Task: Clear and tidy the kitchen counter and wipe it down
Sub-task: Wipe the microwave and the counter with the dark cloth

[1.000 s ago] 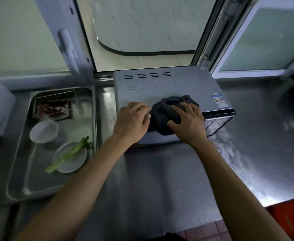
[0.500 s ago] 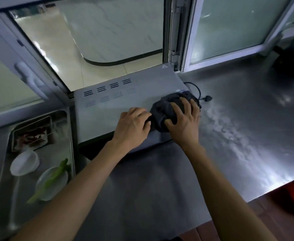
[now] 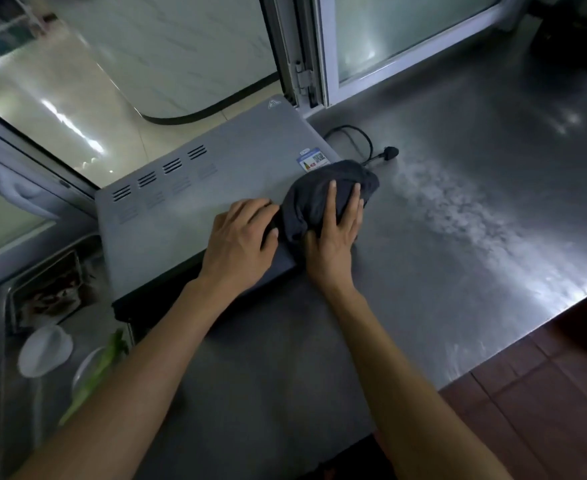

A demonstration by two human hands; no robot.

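Note:
A bunched dark grey cloth [image 3: 314, 195] lies on the right end of the grey oven's top [image 3: 181, 216], hanging slightly over its edge. My right hand [image 3: 333, 237] lies over the cloth with fingers spread across it and the thumb hooked at its near fold. My left hand [image 3: 240, 240] rests on the oven top with fingers curled, pinching the cloth's left end between thumb and fingers. The oven stands on the steel counter [image 3: 475, 140], below the open window.
The oven's black cord and plug [image 3: 389, 154] lie on the counter just behind the cloth. A whitish smear [image 3: 458, 209] runs across the steel. Left: a tray [image 3: 25, 410] with a white bowl [image 3: 44, 349], green onion [image 3: 101, 362] and a metal basket [image 3: 49, 292]. The counter's front edge [image 3: 493, 362] runs diagonally at right.
Both hands and the cloth have slid right along the oven top, from its middle to its right edge. My view has swung right, bringing the cord and plug into sight.

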